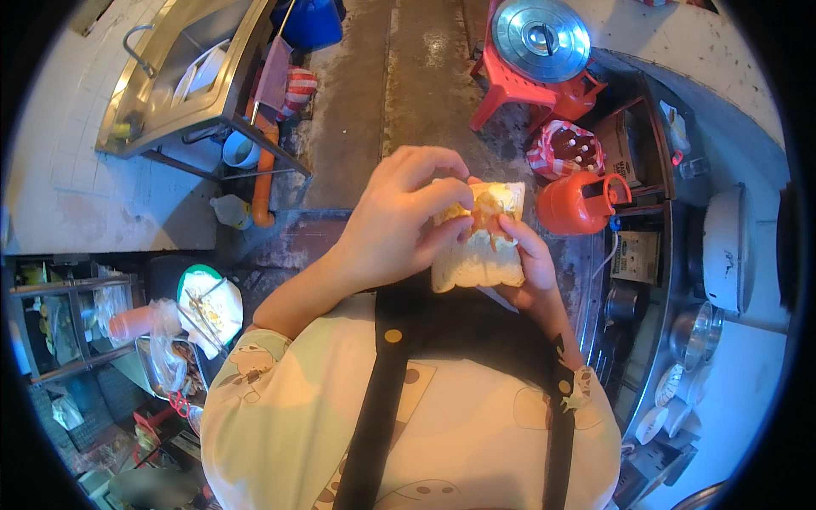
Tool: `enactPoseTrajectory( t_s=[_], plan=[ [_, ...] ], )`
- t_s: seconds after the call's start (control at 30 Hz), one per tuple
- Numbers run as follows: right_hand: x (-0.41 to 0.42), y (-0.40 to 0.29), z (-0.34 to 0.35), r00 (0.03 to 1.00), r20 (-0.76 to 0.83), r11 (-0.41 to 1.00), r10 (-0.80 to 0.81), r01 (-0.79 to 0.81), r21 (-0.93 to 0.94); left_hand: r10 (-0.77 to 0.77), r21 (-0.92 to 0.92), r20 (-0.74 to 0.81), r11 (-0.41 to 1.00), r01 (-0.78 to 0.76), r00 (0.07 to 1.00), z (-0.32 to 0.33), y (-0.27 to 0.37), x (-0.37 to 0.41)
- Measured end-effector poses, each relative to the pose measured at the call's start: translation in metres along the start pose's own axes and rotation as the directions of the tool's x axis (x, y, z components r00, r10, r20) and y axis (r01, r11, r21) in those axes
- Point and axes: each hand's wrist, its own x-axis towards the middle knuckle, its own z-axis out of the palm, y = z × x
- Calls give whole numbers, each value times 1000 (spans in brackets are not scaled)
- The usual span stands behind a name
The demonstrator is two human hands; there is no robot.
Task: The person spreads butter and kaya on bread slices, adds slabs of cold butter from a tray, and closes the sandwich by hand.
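A slice of white bread (481, 261), with crusts along its edges, is held up in front of my chest. Shredded light-brown filling (489, 205) lies on its upper half. My right hand (534, 258) grips the slice from the right, fingers behind it and thumb on its face beside the filling. From the left, my left hand (408, 213) reaches over the slice, its fingers bent and their tips by the filling and the bread's left edge. Whether those fingertips pinch anything is hidden.
A steel sink (210, 38) stands at upper left. On the right are a red plastic stool (510, 89) under a metal lid (540, 39), an orange gas cylinder (574, 204) and a bag of bottles (567, 150). At lower left, tongs lie on a paper-lined green-rimmed container (220, 303) near a metal tray (150, 376).
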Motion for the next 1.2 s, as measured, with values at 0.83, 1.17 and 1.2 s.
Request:
enactPoseTrajectory(
  t_s=[0.83, 1.17, 1.2],
  plan=[
    [459, -285, -11, 997, 66, 993, 25, -33, 118, -226, -255, -103, 947, 194, 969, -98, -429, 359],
    [658, -437, -82, 998, 53, 987, 47, -54, 153, -902, 285, 47, 423, 860, 428, 39, -912, 333],
    [683, -462, -88, 994, 73, 983, 80, -90, 158, -948, 377, 69, 312, 872, 310, 44, -928, 293]
  ],
)
